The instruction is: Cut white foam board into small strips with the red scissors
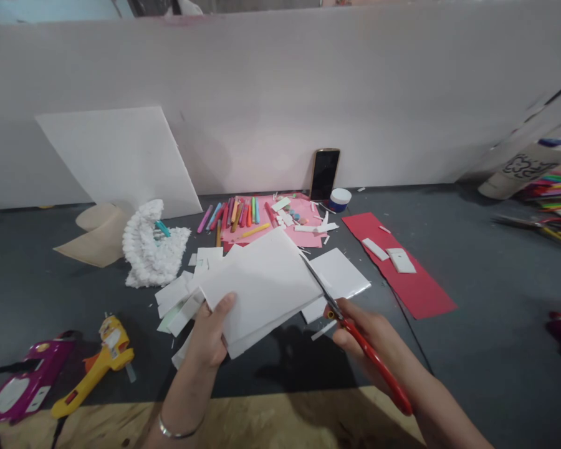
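My left hand (215, 330) grips white foam sheets (266, 280) by their near left corner, thumb on top and fingers hidden beneath. Two layers show along the near edge. In my right hand (369, 330) are red-handled scissors (378, 368), held around the handles. Their blades lie along the right edge of the top sheet, pointing up and away from me; whether they are parted is hard to see. Under and beyond the held sheets, another white sheet (339, 274) lies on the dark table. White cut strips (177, 305) are piled left of them.
Crayons (238, 212) and scraps lie on pink paper (308, 240) at the back. A phone (325, 174) leans on the wall beside a small jar (340, 199). Red paper (416, 293) lies right; a yellow glue gun (98, 368) and a white fluffy piece (144, 249) sit left.
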Demonstrator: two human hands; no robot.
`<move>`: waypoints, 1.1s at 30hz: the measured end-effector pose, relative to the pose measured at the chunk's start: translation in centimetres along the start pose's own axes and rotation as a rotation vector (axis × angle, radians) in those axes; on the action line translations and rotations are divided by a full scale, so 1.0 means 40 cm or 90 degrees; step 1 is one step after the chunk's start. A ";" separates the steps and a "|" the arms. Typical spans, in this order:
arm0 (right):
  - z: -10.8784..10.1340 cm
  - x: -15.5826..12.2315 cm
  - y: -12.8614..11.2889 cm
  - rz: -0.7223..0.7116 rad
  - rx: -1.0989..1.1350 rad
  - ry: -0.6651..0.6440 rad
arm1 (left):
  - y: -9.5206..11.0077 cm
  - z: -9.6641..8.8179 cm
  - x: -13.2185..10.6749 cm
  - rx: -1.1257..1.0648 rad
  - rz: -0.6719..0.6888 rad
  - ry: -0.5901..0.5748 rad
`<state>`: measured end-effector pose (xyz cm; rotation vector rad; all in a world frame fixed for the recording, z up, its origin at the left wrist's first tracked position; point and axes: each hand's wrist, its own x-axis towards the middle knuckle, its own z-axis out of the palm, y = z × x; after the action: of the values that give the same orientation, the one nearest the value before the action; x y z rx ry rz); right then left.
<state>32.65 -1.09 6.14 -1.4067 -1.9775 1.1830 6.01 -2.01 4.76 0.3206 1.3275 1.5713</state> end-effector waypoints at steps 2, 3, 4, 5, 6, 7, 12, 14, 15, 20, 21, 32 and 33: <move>0.002 -0.002 -0.005 0.013 0.005 0.011 | 0.000 0.001 -0.001 0.006 -0.009 0.004; 0.001 -0.003 -0.009 0.018 0.008 0.012 | 0.000 0.001 -0.001 0.007 -0.013 0.003; 0.000 -0.003 -0.012 0.020 0.013 0.010 | -0.001 0.000 -0.001 0.008 -0.014 0.002; -0.001 -0.004 -0.014 0.019 0.020 0.004 | -0.001 0.000 -0.001 0.008 -0.013 -0.001; -0.003 -0.003 -0.015 0.016 0.028 -0.003 | -0.002 -0.001 0.000 0.010 -0.012 -0.005; -0.004 -0.003 -0.014 0.011 0.034 -0.009 | -0.002 -0.001 0.000 0.012 -0.010 -0.008; -0.002 0.008 -0.001 -0.026 -0.015 0.016 | -0.002 0.001 -0.003 0.025 0.001 -0.008; 0.002 0.012 -0.003 -0.024 -0.024 0.032 | 0.000 0.001 -0.003 0.027 -0.001 -0.003; 0.004 0.013 -0.007 -0.016 -0.019 0.035 | 0.000 0.001 -0.003 0.027 -0.002 -0.003; 0.006 0.009 -0.024 0.012 0.026 0.032 | -0.003 -0.005 0.001 0.018 -0.002 0.003; 0.004 0.008 -0.025 0.011 0.033 0.027 | -0.004 -0.007 0.001 0.017 -0.003 0.005; -0.003 0.023 -0.021 -0.010 0.005 0.016 | -0.009 -0.006 -0.004 0.048 -0.026 -0.035; 0.002 0.024 -0.018 -0.005 0.015 0.018 | -0.009 -0.007 -0.005 0.046 -0.025 -0.031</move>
<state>31.82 -0.33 6.59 -1.3962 -1.9420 1.1724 6.09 -2.35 4.42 0.3741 1.3472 1.4762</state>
